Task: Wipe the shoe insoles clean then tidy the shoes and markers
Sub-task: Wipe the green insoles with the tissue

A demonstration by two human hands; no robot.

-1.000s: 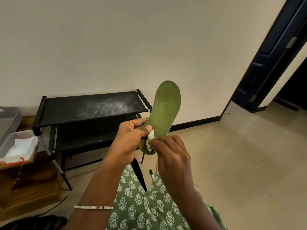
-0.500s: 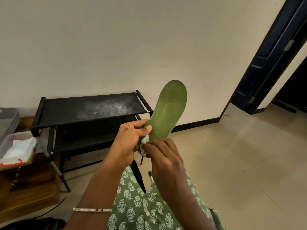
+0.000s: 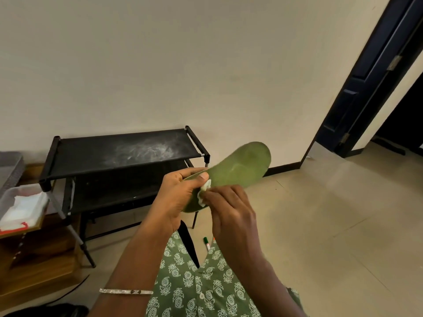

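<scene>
The green insole (image 3: 240, 167) has its heel end hidden behind the left hand (image 3: 178, 197), and its toe edge is smeared by motion blur. A white wipe (image 3: 204, 191) shows only as scraps under the right hand (image 3: 229, 209). Patterned clothing (image 3: 194, 294) half covers a green-capped marker (image 3: 206, 243) on the floor. The picture's left edge cuts off a clear tray (image 3: 10, 194).
</scene>
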